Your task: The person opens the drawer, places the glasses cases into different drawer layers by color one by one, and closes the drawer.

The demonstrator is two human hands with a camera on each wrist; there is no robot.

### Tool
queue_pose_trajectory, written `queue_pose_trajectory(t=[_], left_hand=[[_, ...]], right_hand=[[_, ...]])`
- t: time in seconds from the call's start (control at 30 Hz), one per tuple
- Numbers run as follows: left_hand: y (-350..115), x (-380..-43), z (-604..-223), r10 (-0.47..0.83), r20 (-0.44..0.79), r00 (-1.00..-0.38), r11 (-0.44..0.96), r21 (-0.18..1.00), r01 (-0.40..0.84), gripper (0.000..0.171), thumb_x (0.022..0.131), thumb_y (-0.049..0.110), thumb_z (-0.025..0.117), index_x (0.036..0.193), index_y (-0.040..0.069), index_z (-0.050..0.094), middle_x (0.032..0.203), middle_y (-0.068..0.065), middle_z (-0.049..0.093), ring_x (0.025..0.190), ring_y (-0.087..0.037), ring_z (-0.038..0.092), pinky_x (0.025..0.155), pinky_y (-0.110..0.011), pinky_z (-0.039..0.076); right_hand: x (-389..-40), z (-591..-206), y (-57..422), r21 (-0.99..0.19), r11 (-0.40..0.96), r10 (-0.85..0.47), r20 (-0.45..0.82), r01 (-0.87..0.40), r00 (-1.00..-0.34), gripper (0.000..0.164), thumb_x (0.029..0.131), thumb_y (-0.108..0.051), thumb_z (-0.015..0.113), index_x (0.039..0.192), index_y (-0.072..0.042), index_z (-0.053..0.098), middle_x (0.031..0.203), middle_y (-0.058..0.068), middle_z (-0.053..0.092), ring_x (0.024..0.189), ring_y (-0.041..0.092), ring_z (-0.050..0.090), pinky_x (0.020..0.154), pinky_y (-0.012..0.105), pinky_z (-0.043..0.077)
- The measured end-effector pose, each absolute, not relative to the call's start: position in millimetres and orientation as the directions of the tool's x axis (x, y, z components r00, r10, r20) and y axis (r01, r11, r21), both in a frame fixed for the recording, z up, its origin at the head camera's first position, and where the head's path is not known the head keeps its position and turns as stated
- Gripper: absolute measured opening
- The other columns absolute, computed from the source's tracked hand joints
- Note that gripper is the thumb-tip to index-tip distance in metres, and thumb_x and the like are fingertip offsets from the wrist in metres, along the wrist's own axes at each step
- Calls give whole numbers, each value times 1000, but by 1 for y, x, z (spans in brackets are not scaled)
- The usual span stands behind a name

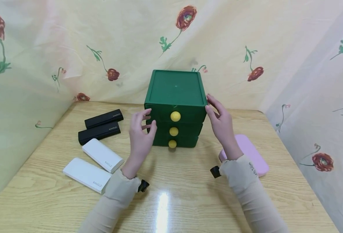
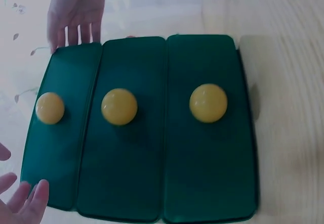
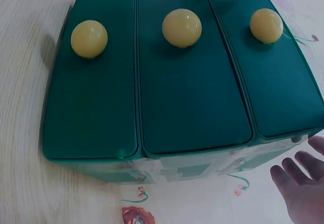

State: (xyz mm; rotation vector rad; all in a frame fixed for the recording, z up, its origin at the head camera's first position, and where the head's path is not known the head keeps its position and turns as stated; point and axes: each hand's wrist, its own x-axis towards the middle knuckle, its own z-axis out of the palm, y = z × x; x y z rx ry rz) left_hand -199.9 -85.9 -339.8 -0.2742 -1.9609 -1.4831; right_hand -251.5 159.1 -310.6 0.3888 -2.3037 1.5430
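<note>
A small dark green chest of three drawers (image 1: pixel 175 87) stands on the table, all its drawers pushed in. Each drawer front bears a round yellow knob (image 1: pixel 175 116). My left hand (image 1: pixel 140 137) is held at the left front of the chest, fingers loosely bent and apart, with nothing between thumb and fingers. On the opposite side, my right hand (image 1: pixel 222 124) has its fingertips right at the upper right front corner. In the right wrist view, clear tape (image 3: pixel 192 171) runs along the side of the chest near the right hand (image 3: pixel 304 183).
Two black oblong cases (image 1: pixel 100 132) and two white ones (image 1: pixel 87 174) lie on the wooden table (image 1: pixel 188 200) at left. A pink rounded case (image 1: pixel 251 155) lies partly behind my right forearm. Flowered cloth (image 1: pixel 136 42) hangs behind the chest and at both sides.
</note>
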Motion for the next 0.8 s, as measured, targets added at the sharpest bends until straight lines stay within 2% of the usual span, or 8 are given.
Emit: queue_pose_trajectory(t=[0.33,0.63,0.8], left_hand=[[-73,-206,-343,-90,495,-865,281,845,454,31,93,9,64,123,2,58,110,-15,68,99,-27,65,76,-41,60],[-62,-211,-342,-40,401,-915,237,894,381,30,91,16,68,118,4,61,104,-13,71,93,-25,67,75,-36,59],[-58,-216,-340,-25,341,-940,231,917,326,28,91,20,69,113,3,64,100,-13,71,93,-24,67,83,-36,57]], right_hand=[[-258,-302,164,-818,367,-142,421,-443,-896,47,102,-26,51,148,-19,42,155,-1,39,144,18,35,112,47,38],[-263,-304,166,-820,356,-214,396,-449,-893,48,102,-25,50,149,-21,40,158,-6,32,147,16,28,112,48,37],[-264,-305,166,-823,347,-215,396,-449,-893,49,102,-26,50,149,-22,39,159,-6,31,148,16,27,113,49,36]])
